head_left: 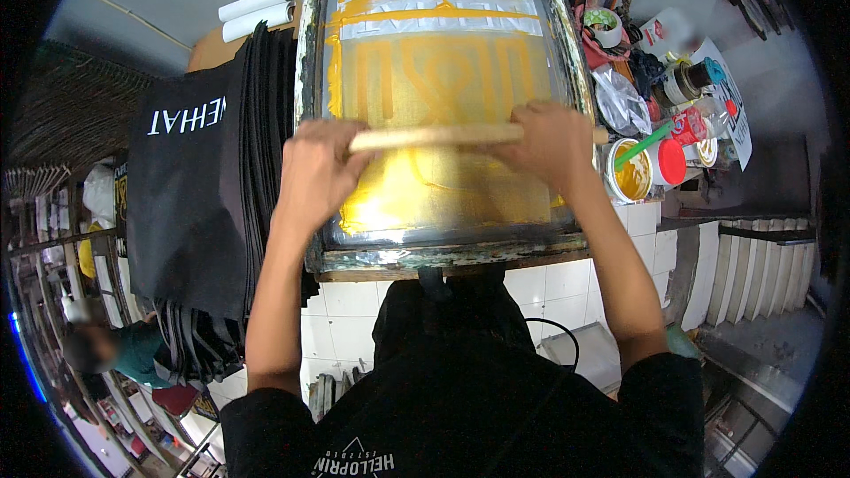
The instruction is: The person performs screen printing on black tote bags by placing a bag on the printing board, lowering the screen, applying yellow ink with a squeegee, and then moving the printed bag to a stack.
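A wooden-handled squeegee (pixel 438 136) lies across the middle of a framed printing screen (pixel 447 71), slightly smeared by motion. My left hand (pixel 320 164) is closed round its left end, and my right hand (pixel 551 146) grips it near the right end, where a short stub shows past the fingers. Yellow-gold ink (pixel 376 204) coats the mesh on both sides of the squeegee, thickest along the left margin. Toward the far edge, white tape or paper (pixel 443 25) on the mesh carries yellow streaks. The squeegee's blade is hidden under the handle.
Black fabric bags (pixel 190 186) hang in a thick stack left of the screen, beside white rolls (pixel 257 13). Close on the right stand an ink tub (pixel 631 181) with a green stick, a red-lidded jar (pixel 670 162) and a plastic bottle (pixel 708 117). Another person (pixel 133 350) is at lower left.
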Available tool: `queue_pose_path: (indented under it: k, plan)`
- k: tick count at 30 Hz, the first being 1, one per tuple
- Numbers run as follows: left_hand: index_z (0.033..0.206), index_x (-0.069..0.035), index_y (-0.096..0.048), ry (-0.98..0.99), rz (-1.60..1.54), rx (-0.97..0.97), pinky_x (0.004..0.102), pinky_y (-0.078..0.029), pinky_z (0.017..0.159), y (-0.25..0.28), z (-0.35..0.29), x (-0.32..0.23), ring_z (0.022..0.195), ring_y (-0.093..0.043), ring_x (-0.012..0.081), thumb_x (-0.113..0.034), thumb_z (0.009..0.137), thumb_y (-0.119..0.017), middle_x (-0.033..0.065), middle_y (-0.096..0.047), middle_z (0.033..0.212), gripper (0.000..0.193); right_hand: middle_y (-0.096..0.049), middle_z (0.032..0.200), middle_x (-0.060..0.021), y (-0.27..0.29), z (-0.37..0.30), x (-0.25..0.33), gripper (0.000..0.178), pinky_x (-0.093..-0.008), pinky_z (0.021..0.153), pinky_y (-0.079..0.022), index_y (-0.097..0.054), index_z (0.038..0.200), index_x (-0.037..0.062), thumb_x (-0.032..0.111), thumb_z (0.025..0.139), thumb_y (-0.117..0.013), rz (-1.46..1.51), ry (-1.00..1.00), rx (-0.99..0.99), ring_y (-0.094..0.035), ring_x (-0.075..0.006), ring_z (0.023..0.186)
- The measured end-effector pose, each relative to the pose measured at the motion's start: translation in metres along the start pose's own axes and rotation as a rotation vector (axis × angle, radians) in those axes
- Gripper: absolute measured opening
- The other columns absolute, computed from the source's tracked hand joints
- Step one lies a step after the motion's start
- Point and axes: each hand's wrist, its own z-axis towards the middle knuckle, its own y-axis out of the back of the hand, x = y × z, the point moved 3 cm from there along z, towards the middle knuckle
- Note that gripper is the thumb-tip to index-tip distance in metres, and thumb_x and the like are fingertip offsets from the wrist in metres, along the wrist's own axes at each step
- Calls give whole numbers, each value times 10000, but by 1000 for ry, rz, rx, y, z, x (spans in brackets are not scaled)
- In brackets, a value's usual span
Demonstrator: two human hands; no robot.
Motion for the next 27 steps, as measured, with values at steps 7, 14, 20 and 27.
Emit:
queue_pose_path:
  k: [7,14,20,27]
  plan:
    - [999,-18,-744,-41,-64,13,425,-523,844,3,-77,-30,876,-674,349,-108,736,-823,162,-730,940,288,-658,813,-92,0,-85,22,426,-445,723,-551,-694,805,88,463,659,-832,98,57,0,-682,-294,840]
    - [1083,-24,-708,-83,-35,-23,446,-494,911,-3,-119,-36,970,-653,358,-57,717,-810,147,-720,1033,381,-621,866,-72,-9,-129,37,309,-436,725,-525,-669,859,97,214,603,-796,126,64,-125,-657,-294,863]
    - [1592,-6,-156,50,23,-209,616,-201,1204,-28,-154,-3,1475,-339,445,-439,645,-931,302,-304,1600,1298,-629,893,-55,-12,-135,40,320,-421,717,-525,-660,889,103,165,595,-770,140,102,-277,-650,-279,857]
    - [1610,-35,-76,59,100,-468,640,26,1237,-16,-175,16,1554,-188,386,-601,522,-936,235,-199,1670,1498,-684,936,-34,43,-132,40,338,-371,707,-534,-679,909,114,119,577,-745,172,134,-405,-681,-251,910]
